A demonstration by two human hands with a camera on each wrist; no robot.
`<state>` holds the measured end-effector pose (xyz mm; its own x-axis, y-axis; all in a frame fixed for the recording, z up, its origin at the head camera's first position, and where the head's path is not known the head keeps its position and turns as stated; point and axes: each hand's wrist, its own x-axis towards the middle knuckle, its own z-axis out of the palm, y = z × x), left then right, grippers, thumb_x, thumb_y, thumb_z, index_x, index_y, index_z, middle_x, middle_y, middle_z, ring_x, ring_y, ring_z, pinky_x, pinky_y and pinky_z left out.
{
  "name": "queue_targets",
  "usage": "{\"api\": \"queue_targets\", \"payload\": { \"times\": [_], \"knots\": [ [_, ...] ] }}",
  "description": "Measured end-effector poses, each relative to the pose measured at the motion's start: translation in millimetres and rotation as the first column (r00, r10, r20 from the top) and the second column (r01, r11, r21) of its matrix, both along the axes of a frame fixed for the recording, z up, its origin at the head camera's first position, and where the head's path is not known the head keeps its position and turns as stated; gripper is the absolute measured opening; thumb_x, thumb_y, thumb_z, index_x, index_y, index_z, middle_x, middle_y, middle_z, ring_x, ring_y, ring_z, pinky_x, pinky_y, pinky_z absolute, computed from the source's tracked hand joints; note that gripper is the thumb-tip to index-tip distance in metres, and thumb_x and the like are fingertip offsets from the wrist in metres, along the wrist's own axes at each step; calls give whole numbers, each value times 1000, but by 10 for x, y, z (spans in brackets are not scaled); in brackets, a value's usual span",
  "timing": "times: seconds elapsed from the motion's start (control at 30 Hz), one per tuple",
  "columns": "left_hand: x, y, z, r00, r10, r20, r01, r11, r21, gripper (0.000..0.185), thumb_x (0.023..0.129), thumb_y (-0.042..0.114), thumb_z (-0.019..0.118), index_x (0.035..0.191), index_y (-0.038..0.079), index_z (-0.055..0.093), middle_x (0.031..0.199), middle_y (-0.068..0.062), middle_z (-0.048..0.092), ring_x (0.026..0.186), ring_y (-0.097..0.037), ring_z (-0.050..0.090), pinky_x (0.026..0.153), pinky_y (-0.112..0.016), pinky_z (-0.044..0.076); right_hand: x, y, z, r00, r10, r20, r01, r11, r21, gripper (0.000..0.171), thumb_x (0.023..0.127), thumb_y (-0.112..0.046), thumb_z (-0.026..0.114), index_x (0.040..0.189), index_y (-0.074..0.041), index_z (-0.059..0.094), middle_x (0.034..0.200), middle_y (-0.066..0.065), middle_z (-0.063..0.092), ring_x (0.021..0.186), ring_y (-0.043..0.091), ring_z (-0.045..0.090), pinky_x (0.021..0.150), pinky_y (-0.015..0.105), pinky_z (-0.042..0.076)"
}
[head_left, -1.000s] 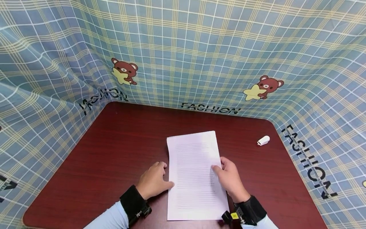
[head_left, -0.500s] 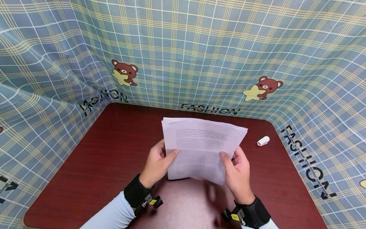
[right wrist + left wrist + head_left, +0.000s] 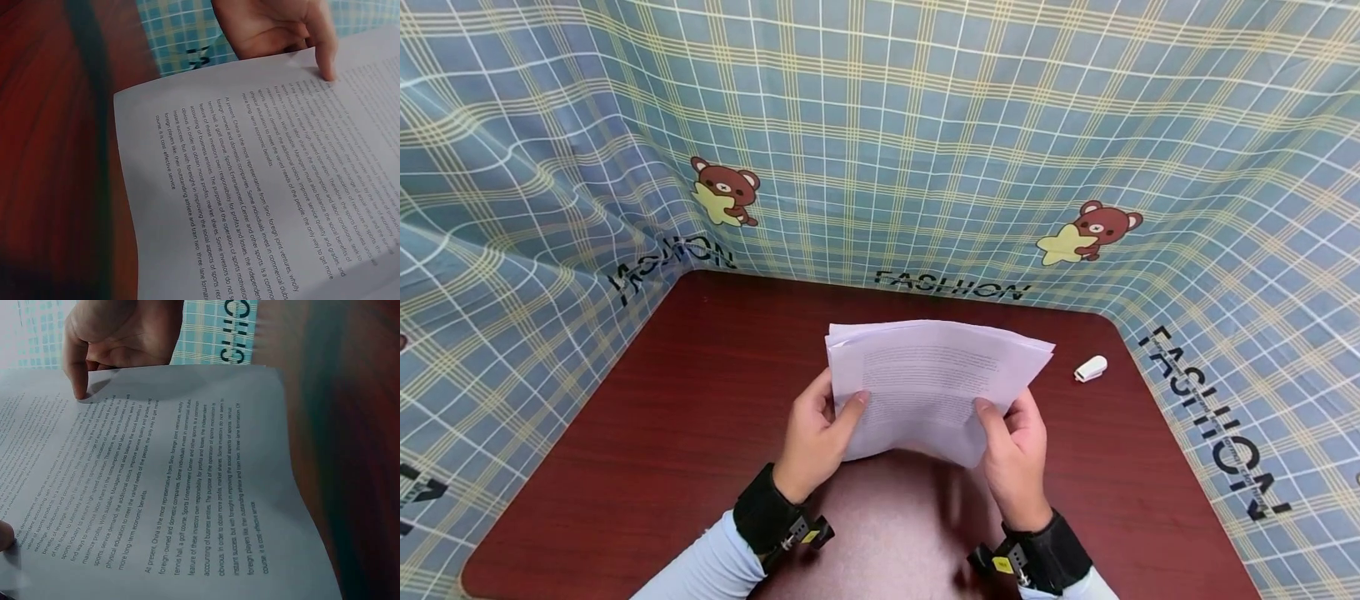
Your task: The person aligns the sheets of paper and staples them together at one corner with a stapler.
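Left hand (image 3: 815,440) and right hand (image 3: 1017,454) pinch the sheets (image 3: 932,387) above the table (image 3: 662,433). A white cap (image 3: 1091,368) lies well right, unobstructed.

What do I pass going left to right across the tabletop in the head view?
left hand → stack of printed sheets → right hand → small white object lying apart on the red-brown table.

The sheets of paper (image 3: 928,383) are above the table (image 3: 662,433) centre, between both hands. A small white cap (image 3: 1091,368) lies on the table at the sheets' three o'clock.
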<state>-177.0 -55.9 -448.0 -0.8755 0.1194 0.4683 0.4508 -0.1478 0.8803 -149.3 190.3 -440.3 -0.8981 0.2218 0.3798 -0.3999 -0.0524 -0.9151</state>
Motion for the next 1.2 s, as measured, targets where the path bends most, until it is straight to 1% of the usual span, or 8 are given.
{"api": "queue_targets", "payload": {
  "times": [0.13, 0.27, 0.37, 0.5, 0.6, 0.83, 0.93, 1.2],
  "knots": [
    [3, 1, -142, 997, 17, 79, -16, 1000, -14, 39, 98, 4, 68, 136, 12, 59, 124, -12, 70, 105, -26, 74, 81, -39, 61, -22, 2, -146, 999, 11, 47, -10, 1000, -16, 29, 102, 0, 56, 132, -1, 57, 123, 16, 67, 105, 25, 71, 81, 38, 60],
    [-19, 18, -211, 992, 16, 123, -15, 1000, -12, 41, 97, 2, 69, 135, 14, 58, 124, -13, 70, 103, -28, 75, 80, -39, 62, -44, 7, -235, 998, 31, 53, -29, 999, -24, 31, 102, 1, 56, 133, 0, 55, 125, 16, 66, 105, 25, 71, 82, 38, 60],
    [-43, 33, -210, 995, 23, 102, -22, 1000, -18, 41, 98, 3, 68, 136, 14, 58, 123, -12, 71, 102, -26, 75, 81, -39, 61, -62, -1, -238, 999, 44, 32, -42, 998, -42, 31, 102, 2, 56, 133, 2, 55, 124, 16, 66, 104, 25, 71, 81, 39, 60],
    [-68, 53, -184, 997, 60, 39, -59, 997, -44, 37, 98, 7, 69, 134, 15, 61, 120, -8, 71, 102, -24, 73, 82, -37, 60, -81, -10, -218, 999, 41, -15, -42, 997, -72, 28, 102, 2, 55, 129, 6, 55, 119, 15, 67, 102, 25, 71, 80, 38, 60],
    [-69, 54, -187, 998, 67, 13, -66, 996, -59, 37, 98, 8, 69, 133, 16, 62, 121, -7, 72, 105, -22, 73, 84, -36, 59, -82, -1, -231, 999, 36, -16, -37, 996, -79, 25, 102, 2, 55, 127, 6, 56, 118, 14, 68, 101, 24, 71, 79, 38, 60],
    [-80, 11, -280, 999, 21, 31, -20, 1000, -19, 48, 92, -1, 74, 136, 13, 59, 126, -10, 68, 110, -23, 72, 87, -36, 60, -83, 35, -325, 999, 31, 39, -30, 999, -22, 25, 102, 1, 56, 127, 3, 58, 119, 10, 69, 103, 22, 72, 83, 35, 59],
    [-91, 17, -284, 999, 13, 48, -11, 999, -32, 44, 94, 2, 73, 135, 13, 60, 124, -10, 70, 107, -23, 73, 85, -36, 60, -92, 30, -334, 998, 32, 51, -31, 999, -20, 26, 102, -1, 57, 128, 3, 59, 119, 11, 70, 102, 22, 72, 83, 35, 59],
    [-67, 56, -256, 997, 74, 28, -71, 993, -90, 32, 98, 11, 72, 129, 13, 63, 116, -8, 73, 100, -23, 74, 83, -36, 60, -97, 6, -352, 999, -2, 41, 3, 999, -39, 25, 101, 0, 59, 125, 5, 61, 113, 12, 72, 96, 21, 72, 80, 32, 59]
  ]
}}
